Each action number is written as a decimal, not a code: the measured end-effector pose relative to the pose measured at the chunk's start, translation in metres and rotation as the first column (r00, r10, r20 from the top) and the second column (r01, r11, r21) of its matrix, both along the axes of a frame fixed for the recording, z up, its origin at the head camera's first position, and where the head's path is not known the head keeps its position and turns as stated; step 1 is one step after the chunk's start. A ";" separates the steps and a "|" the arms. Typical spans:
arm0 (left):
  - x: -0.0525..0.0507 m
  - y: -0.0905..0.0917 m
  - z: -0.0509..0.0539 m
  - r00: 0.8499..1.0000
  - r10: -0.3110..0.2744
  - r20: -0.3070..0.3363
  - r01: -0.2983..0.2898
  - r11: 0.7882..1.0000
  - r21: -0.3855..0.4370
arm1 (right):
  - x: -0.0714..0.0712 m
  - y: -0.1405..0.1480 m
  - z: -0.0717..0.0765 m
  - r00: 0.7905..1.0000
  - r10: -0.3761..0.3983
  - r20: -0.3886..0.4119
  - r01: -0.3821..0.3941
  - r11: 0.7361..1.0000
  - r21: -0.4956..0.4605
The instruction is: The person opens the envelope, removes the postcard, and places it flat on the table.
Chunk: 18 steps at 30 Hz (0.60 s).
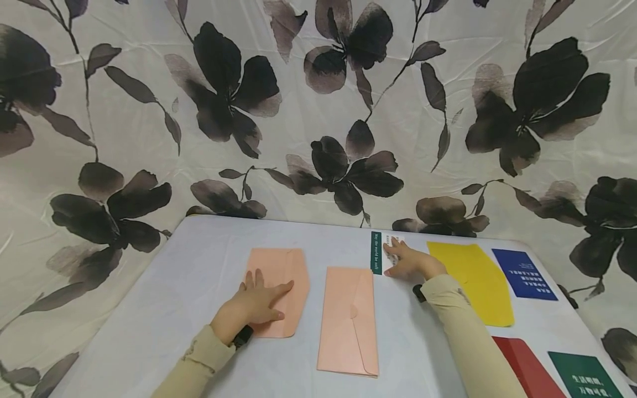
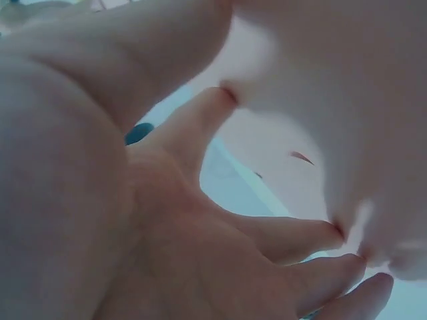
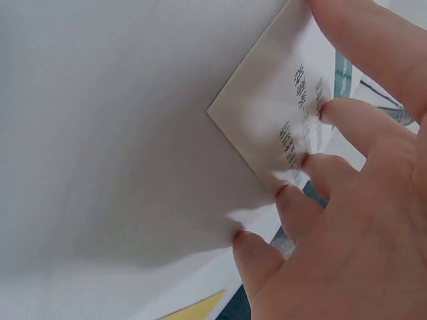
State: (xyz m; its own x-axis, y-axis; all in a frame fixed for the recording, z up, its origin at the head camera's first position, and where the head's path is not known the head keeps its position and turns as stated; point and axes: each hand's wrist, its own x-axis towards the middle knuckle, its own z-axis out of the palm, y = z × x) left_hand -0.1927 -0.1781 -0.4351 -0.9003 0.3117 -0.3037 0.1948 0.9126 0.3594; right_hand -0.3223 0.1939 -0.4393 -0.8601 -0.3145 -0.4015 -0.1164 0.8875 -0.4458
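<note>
My left hand (image 1: 256,301) rests with spread fingers on a pink envelope (image 1: 288,260) at the left of the table. In the left wrist view its fingertips touch the pale paper. Near the table's back edge my right hand (image 1: 410,260) lies over a white card with a green strip (image 1: 376,253). The right wrist view shows several fingertips on the printed card (image 3: 257,127) and the little finger on the table beside it. Between the hands lies a second pink envelope (image 1: 343,320), its flap folded over. The right hand covers part of the card.
Right of the right hand lies a yellow envelope (image 1: 463,265), with a blue card (image 1: 525,273) beyond it. A red envelope (image 1: 527,367) and a green card (image 1: 582,373) lie at the front right. A floral cloth (image 1: 278,138) hangs behind the white table (image 1: 164,309).
</note>
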 end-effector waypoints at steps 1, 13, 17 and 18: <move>0.000 0.001 0.001 1.000 -0.005 0.004 0.005 1.000 -0.002 | -0.001 -0.001 0.000 1.000 -0.003 0.005 0.003 1.000 -0.002; 0.005 0.015 -0.006 0.996 0.041 -0.085 -0.045 0.998 -0.051 | -0.020 -0.025 -0.011 0.998 0.062 0.001 -0.062 0.997 -0.035; 0.007 0.018 -0.008 0.994 0.074 -0.084 -0.079 0.995 -0.060 | -0.021 -0.040 -0.009 0.997 0.079 -0.019 -0.080 0.996 -0.039; 0.007 0.018 -0.008 0.993 0.078 -0.084 -0.083 0.995 -0.059 | -0.017 -0.045 -0.004 0.996 0.084 -0.020 -0.085 0.996 -0.035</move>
State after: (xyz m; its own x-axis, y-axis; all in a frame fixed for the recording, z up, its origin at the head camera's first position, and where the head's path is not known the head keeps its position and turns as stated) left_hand -0.1857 -0.1597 -0.4428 -0.9442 0.2202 -0.2448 0.1463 0.9466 0.2872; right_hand -0.3398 0.1485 -0.4436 -0.8372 -0.4003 -0.3727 -0.1988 0.8575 -0.4745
